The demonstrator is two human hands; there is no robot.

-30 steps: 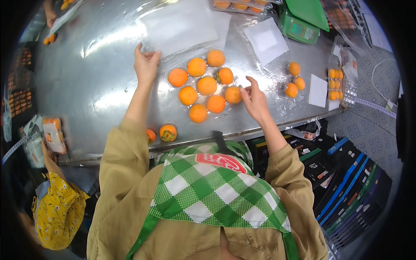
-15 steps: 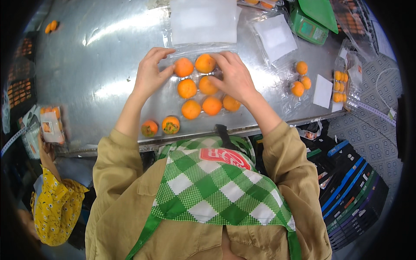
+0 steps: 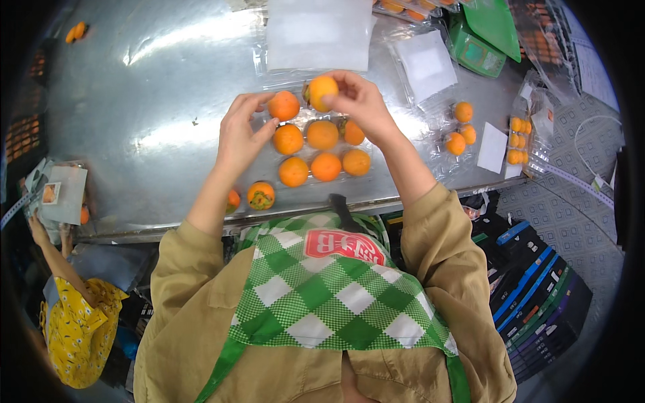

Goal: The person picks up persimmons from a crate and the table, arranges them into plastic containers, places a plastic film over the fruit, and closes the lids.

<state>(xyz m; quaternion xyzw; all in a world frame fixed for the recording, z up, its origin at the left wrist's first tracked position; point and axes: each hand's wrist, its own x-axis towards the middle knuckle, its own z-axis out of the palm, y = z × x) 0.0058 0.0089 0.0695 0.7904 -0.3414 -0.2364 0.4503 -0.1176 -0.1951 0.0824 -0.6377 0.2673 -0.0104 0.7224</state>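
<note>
- Persimmons (image 3: 322, 134) are set in rows in a clear tray (image 3: 308, 153) on the metal table (image 3: 154, 141), in front of the person; seven are seated.
- One raised persimmon (image 3: 323, 93) is gripped in the right hand (image 3: 359, 101), above the top row, calyx turned left.
- Left hand (image 3: 243, 127) is held in a wide curve, thumb and fingers parted, at the left side of the top-left fruit; firm contact cannot be told.
- Two loose persimmons (image 3: 261, 195) are left near the table's front edge, one partly hidden by the left forearm.
- Table surface is scuffed, streaked with bright glare.
- White sheets (image 3: 318, 33) are laid behind the tray; a green scale (image 3: 477, 43) is placed at far right.
- Three more fruits (image 3: 463, 111) are grouped right of the tray, near a white card (image 3: 492, 151) and a filled clear pack (image 3: 519, 141).
- Dark crates (image 3: 537, 295) are stacked lower right; floor (image 3: 578, 188) is patterned tile.
- At left, a labelled pack (image 3: 64, 193) is handled by a co-worker in yellow floral clothing (image 3: 84, 329).
</note>
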